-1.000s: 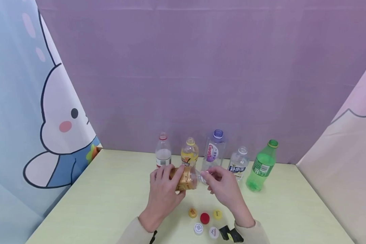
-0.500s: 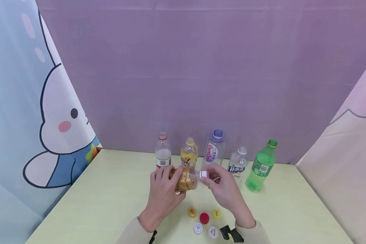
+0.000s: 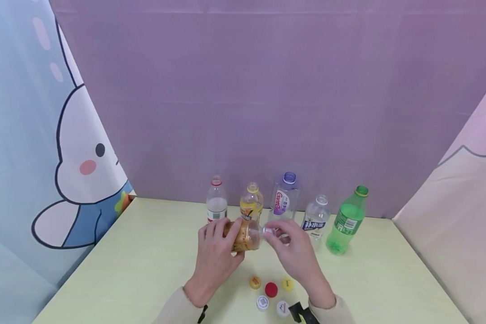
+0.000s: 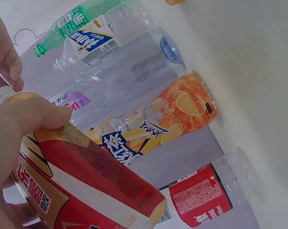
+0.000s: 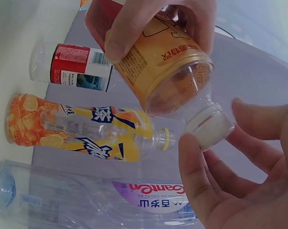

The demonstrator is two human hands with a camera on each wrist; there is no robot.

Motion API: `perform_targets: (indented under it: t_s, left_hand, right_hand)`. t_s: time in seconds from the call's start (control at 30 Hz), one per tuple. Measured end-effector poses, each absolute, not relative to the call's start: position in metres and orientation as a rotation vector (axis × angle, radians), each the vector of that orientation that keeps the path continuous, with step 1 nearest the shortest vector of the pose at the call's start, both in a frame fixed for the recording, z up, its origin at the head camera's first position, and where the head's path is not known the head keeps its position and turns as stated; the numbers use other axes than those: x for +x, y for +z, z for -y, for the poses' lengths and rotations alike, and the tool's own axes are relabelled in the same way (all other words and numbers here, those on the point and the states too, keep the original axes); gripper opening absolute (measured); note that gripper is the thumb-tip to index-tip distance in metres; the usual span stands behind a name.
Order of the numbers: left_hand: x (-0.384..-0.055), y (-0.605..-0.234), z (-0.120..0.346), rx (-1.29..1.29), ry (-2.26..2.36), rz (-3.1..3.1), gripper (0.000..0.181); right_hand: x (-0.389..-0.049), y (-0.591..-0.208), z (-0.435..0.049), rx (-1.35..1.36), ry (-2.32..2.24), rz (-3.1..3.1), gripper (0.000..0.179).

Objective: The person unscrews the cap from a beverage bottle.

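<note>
My left hand (image 3: 216,256) grips a clear plastic bottle (image 3: 245,236) with a gold and red label, tilted nearly on its side above the table, neck to the right. A white cap (image 5: 210,128) sits on its mouth. Around that cap are the thumb and fingers of my right hand (image 3: 295,252); in the right wrist view one fingertip touches its side and another lies very near it. From the left wrist view, the left thumb presses along the label of the bottle (image 4: 87,171). Whether the cap is tight cannot be seen.
Behind stand uncapped bottles: a red-ringed clear one (image 3: 217,204), a yellow-labelled tea bottle (image 3: 252,204), a large clear one (image 3: 285,198), a blue-labelled one (image 3: 316,220) and a green one (image 3: 348,220). Several loose caps, including a red cap (image 3: 271,290), lie on the table (image 3: 146,270) nearer me.
The right fingers loosened and turned at the white cap, baring it half a second ago, and now close around it again. The left hand and bottle stay almost in place.
</note>
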State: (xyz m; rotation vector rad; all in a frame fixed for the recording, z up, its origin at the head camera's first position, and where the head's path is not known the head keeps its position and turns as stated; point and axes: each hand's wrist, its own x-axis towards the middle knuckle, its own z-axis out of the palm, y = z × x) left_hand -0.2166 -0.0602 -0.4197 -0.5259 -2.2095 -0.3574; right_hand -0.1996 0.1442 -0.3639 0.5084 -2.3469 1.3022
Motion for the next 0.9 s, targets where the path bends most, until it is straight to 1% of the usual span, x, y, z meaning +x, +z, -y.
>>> perform_targets:
  t_s: [0.1,0.17,0.33,0.47,0.53,0.7,0.9]
  left_hand:
    - [-0.2163,-0.4204,0.0604,-0.525,-0.353,2.215,0.087]
    - [-0.2164,-0.4206,0.0605,-0.525,-0.346,2.218,0.087]
    - [-0.2165,-0.4205,0.0612,-0.526,-0.34,2.223,0.087]
    - [-0.2163,-0.4202,0.0618,-0.52,-0.332,2.234,0.087]
    - [-0.216,-0.4198,0.0618,-0.518,-0.334,2.238,0.087]
    - [-0.2153,-0.4197,0.0616,-0.512,-0.35,2.235,0.088]
    - [-0.2159,-0.4203,0.0606,-0.51,-0.353,2.23,0.088]
  right_hand:
    - [-0.2016,-0.3668,-0.1435,0.509,1.306,2.31,0.013]
    - [-0.2019,-0.367,-0.143,0.502,1.309,2.299,0.013]
    - [-0.2,-0.3654,-0.1406,0.474,1.337,2.313,0.016]
    - [-0.199,-0.3648,-0.1388,0.436,1.374,2.34,0.027]
    - [-0.1999,-0.365,-0.1387,0.423,1.389,2.351,0.029]
    - [-0.2017,-0.3647,-0.1416,0.421,1.419,2.351,0.025]
    - [-0.2007,-0.3637,-0.1447,0.464,1.406,2.358,0.027]
